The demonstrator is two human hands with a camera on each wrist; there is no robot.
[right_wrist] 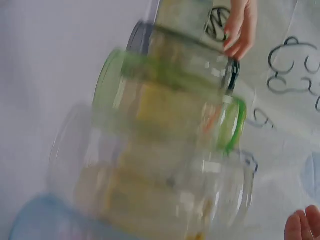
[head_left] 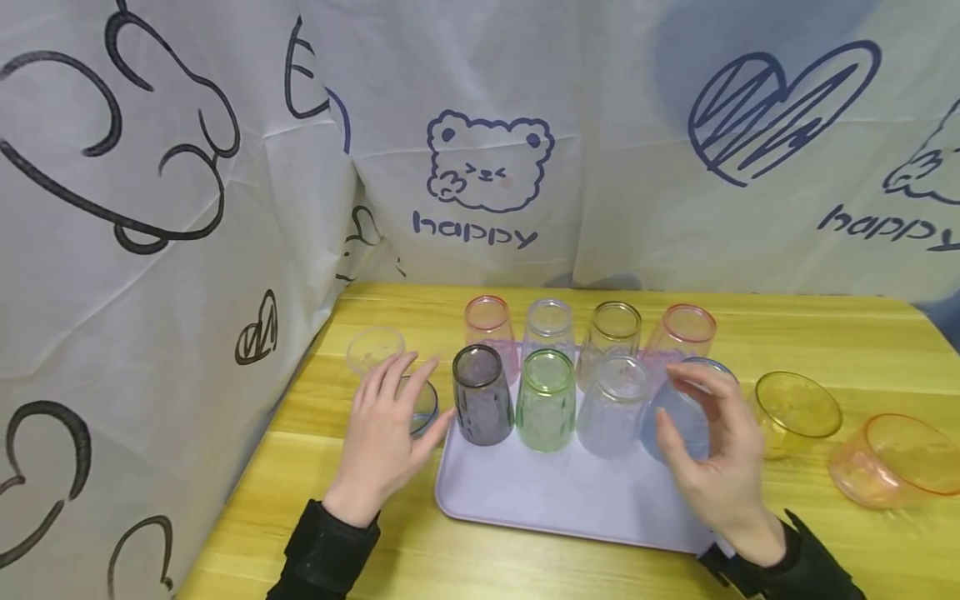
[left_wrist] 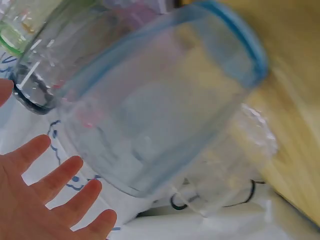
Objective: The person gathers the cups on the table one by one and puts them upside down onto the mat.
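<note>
In the head view my left hand (head_left: 386,425), fingers spread, is over the left part of the table beside an upright blue glass (head_left: 423,408). The left wrist view shows the blue glass (left_wrist: 160,95) beside the straight fingers, with none curled round it. My right hand (head_left: 716,458) forms a loose C in front of another blue glass (head_left: 682,425), at the tray's right end. Its fingertips (right_wrist: 302,225) appear apart from the glasses in the right wrist view. Beside that glass stand clear (head_left: 615,408), green (head_left: 546,404) and dark grey (head_left: 482,400) glasses, mouth down.
A lilac tray (head_left: 547,504) bears two rows of glasses; the back row includes a pink glass (head_left: 489,329) and a brown-rimmed glass (head_left: 611,333). Yellow (head_left: 791,417) and orange (head_left: 885,467) glasses stand to the right, a clear glass (head_left: 371,350) far left. Printed cloth (head_left: 637,208) hangs behind.
</note>
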